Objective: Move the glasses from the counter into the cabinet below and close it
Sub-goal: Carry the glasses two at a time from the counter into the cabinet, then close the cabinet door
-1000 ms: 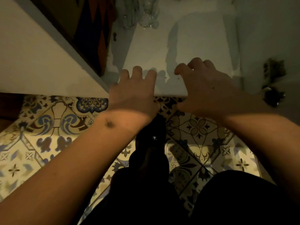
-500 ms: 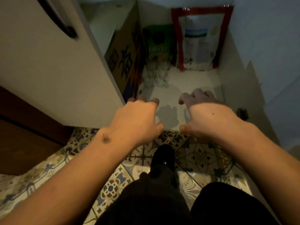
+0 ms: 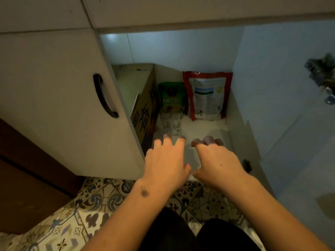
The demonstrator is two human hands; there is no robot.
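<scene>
The low cabinet stands open, its white floor [image 3: 203, 127] bare in the middle. Clear glasses [image 3: 171, 122] stand in a small group on that floor, in front of a green bag and beside a cardboard box. My left hand [image 3: 166, 163] hovers at the cabinet's front edge, fingers spread, just in front of the glasses and holding nothing. My right hand [image 3: 215, 162] hovers beside it to the right, fingers curled down and apart, also with nothing in it. The closed left cabinet door [image 3: 59, 105] has a dark curved handle [image 3: 104, 96].
A cardboard box [image 3: 143, 105] fills the cabinet's left side. A green bag [image 3: 171, 96] and a red-edged pouch [image 3: 207, 95] lean at the back. The open right door [image 3: 290, 105] swings outward, with hinges [image 3: 324, 78]. Patterned floor tiles [image 3: 72, 223] lie below, my dark-clad legs between.
My view has tilted up from the floor and cabinet edge to the whole cabinet interior. Both hands have stayed at the front edge, drawing slightly closer together.
</scene>
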